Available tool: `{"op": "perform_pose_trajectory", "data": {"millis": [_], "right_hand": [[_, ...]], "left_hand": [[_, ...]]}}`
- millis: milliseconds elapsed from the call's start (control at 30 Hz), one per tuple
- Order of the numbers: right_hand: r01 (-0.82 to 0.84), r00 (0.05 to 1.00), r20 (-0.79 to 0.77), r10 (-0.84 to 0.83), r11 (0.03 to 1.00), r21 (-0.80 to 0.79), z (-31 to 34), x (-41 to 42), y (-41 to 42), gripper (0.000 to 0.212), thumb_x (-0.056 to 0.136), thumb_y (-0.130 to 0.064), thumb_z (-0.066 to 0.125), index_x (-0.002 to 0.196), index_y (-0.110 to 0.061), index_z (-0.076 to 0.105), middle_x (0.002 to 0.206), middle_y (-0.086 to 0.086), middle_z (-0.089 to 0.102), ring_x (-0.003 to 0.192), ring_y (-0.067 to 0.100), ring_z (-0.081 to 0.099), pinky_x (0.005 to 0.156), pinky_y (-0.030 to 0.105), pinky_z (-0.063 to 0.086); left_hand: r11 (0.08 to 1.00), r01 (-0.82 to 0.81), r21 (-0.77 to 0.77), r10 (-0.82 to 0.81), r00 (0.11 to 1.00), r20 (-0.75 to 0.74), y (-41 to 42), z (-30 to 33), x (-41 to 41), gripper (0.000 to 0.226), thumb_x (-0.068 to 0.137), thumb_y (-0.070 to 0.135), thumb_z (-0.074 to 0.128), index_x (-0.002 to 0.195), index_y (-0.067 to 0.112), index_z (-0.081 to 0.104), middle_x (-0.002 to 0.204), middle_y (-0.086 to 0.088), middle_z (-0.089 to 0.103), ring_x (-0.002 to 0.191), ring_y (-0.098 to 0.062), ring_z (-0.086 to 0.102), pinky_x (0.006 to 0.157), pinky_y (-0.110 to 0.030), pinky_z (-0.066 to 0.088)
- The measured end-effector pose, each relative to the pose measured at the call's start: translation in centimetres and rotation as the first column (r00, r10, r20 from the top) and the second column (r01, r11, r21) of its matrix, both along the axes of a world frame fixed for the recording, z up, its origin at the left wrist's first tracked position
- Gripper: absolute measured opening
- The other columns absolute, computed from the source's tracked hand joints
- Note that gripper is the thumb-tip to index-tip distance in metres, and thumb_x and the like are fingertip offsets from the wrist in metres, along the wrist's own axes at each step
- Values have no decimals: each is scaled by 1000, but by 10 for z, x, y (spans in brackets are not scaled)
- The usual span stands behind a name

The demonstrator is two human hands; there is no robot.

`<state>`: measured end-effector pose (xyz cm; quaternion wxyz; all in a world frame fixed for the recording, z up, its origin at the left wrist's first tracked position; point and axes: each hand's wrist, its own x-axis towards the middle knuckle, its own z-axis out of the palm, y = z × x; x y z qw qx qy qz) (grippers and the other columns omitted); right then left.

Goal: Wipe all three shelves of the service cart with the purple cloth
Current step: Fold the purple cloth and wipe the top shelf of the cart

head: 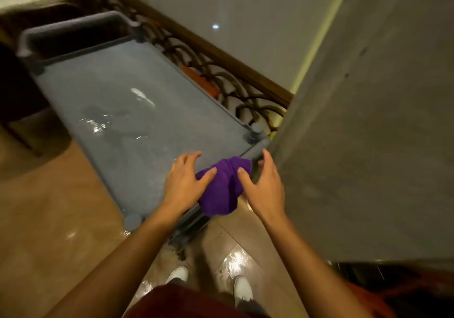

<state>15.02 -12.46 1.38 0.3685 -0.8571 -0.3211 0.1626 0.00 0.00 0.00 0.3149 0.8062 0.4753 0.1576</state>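
Service cart (137, 111), grey-blue moulded plastic, rectangular top shelf with raised rim, round corner posts and a looped push handle at the far end. Stands on glossy tan floor tiles (49, 207), close beside a dark scrolled iron railing with wooden rail (221, 67). Only the top shelf shows; the two lower ones are hidden beneath it.

Top shelf: wet patches and glare near the middle (98, 121); probably the area most in need of passes.

Purple cloth (221, 187), soft, bunched, draped over the near rim at the near right corner, half hanging off.

Left hand (184, 182): fingers spread wide, palm down, thumb touching the cloth's left edge, holding nothing.

Right hand (262, 185): fingers spread, thumb at the cloth's right edge, fingertips by the corner post, holding nothing.

Handling note: gather the cloth flat into one palm rather than a wad, steady the cart with the other hand, then wipe in overlapping strokes from far end toward the near rim, working into corners around the posts.
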Motion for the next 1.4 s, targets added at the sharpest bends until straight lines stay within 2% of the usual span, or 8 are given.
{"op": "perform_pose_trajectory", "data": {"millis": [333,500,600,800,1000,1167,1300,1400], "right_hand": [[-419,885,-246,395,906,-53,-27,34,5,87,91,-55,62,159,-39,10,150,10,52,127,37,57,96,43,51],[-450,875,-190,445,893,16,-35,38,6,66,90,-38,70,147,-33,39,135,5,62,118,28,63,84,32,53],[-445,881,-132,455,890,98,-21,37,12,47,88,-36,73,131,-28,55,117,-3,66,102,17,65,71,20,48],[-508,780,-241,577,810,294,30,31,34,33,80,-51,68,105,-33,60,108,-5,65,99,12,65,74,29,56],[-246,471,-693,547,835,492,57,-3,50,69,85,-51,67,146,-26,46,149,3,52,136,24,52,112,49,44],[-235,60,-785,617,773,589,70,-75,56,95,76,-65,72,150,-12,44,147,17,55,136,33,54,115,52,41],[-443,232,-702,673,716,540,77,-137,73,74,76,-63,76,135,-21,60,129,4,70,119,23,67,90,34,59],[-384,635,-562,530,848,366,74,-182,89,57,80,-59,75,124,-27,58,115,-7,66,104,15,67,77,24,56]], "left_hand": [[947,-159,-278,103,973,-206,-29,3,4,91,72,77,68,140,19,50,137,-9,61,119,-28,60,103,-43,48],[985,-128,-120,107,981,-164,-40,6,9,71,77,57,78,127,10,60,120,-12,69,107,-30,64,94,-44,52],[980,-195,-41,194,980,-38,-44,16,8,54,82,45,79,118,8,63,111,-12,70,102,-30,65,90,-44,52],[936,-156,-315,294,839,458,-57,69,-29,36,85,31,78,117,24,63,105,6,73,99,-9,70,79,-26,60],[882,19,-472,341,666,664,-62,105,-83,50,87,37,72,130,15,62,125,-5,71,118,-23,66,92,-30,55],[892,-20,-451,344,678,650,-51,113,-134,54,85,43,72,130,15,62,124,-7,70,116,-24,67,98,-41,54],[878,-8,-479,376,630,679,-40,110,-189,51,88,34,71,133,14,59,129,-10,66,119,-26,65,99,-43,53],[871,-28,-491,411,592,694,-31,113,-232,54,84,39,75,132,18,60,128,-6,68,117,-23,66,92,-36,57]]}}
